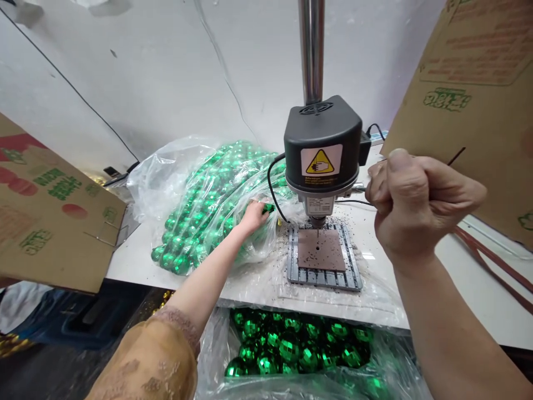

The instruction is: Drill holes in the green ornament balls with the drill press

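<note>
My left hand point(255, 215) reaches into the opening of a clear plastic bag point(175, 161) full of shiny green mirror balls point(208, 194). Its fingers curl around a dark green ball at the opening, partly hidden by plastic. At the right, my right hand point(410, 203) is closed in a fist around the feed handle point(361, 188) of a small bench drill press point(322, 144). Below the chuck, the thin drill bit point(318, 232) points down at a brown board point(327, 262) with a small hole. That board lies on a slotted metal base point(353, 278) strewn with dark shavings.
An opened plastic bag of green balls point(289, 347) sits below the table's front edge. Cardboard sheets stand at the left point(54, 216) and right point(478, 111). The steel column point(313, 50) rises behind the drill head. A black cable point(270, 178) loops beside it on the white table point(254, 289).
</note>
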The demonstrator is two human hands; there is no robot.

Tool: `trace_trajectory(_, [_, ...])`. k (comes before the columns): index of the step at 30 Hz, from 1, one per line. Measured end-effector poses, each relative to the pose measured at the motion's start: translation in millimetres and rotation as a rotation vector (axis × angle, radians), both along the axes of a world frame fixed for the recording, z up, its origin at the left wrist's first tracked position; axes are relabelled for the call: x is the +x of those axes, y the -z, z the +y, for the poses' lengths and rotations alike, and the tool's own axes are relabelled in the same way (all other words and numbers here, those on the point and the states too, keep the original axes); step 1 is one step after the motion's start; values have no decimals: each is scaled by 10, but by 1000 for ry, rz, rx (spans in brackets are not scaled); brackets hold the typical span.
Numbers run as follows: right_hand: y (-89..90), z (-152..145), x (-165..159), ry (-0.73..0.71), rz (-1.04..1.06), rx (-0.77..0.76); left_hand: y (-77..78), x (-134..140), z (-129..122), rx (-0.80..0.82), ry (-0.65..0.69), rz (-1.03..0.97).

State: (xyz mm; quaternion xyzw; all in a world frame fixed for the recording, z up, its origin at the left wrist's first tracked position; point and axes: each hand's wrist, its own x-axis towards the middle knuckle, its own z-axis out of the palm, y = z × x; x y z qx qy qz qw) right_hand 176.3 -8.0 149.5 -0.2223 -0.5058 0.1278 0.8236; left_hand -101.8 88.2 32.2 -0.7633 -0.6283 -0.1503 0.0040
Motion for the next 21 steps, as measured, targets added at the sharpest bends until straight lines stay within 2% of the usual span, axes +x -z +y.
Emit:
trace_trajectory(3, [8,3,8,-13,2,5,-49,18,-203,24,-16,-43])
trace_trajectory(5, [12,1,11,-23,0,12,-98,57,-419,27,18,-195])
trace_trajectory(9, [13,0,11,-20,5,25,-150,212,-903,-150,123,-884])
trace_trajectory(12, [8,0,10,-26,14,21,-127,356,-1177,-313,106,-1294])
trace_trajectory(17, [4,-15,23,-30,-25,-13,-23,587,-1350,-544,56,-1641])
trace_trajectory(21, [4,-28,28,-43,-32,-23,69,757,-1330,-627,46,-1765])
